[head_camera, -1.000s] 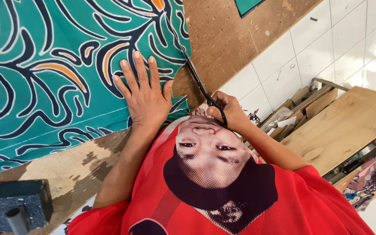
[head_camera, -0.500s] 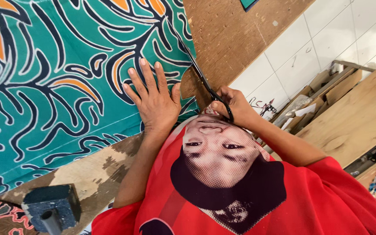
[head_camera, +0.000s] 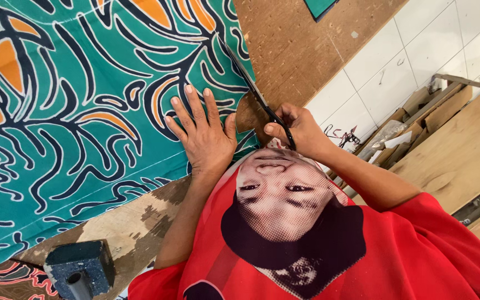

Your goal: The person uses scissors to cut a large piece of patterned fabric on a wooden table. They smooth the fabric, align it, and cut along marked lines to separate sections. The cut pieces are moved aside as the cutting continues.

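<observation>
The head camera looks down over a red printed shirt onto a wooden worktop of chipboard, most of it covered by a teal cloth with dark curling lines and orange leaf shapes. The left hand lies flat on the cloth near its cut edge, palm down, fingers spread and pointing away from the body, the thumb reaching toward the bare wood beside it. Just to the right, the right hand is closed around the dark handles of a pair of scissors, fingers curled through the loops; the long blades run up and to the left along the edge of the cloth, with the tips lying at the border between fabric and board. Whether the blades are parted or closed cannot be told from here. The two hands are near each other, with a narrow strip of cloth and wood between them. At the lower left a dark blue-grey block with a round hole sits on a worn, patchy part of the worktop, well apart from the hands. To the right runs a white tiled wall, and below it lie pale wooden boards and scraps.
</observation>
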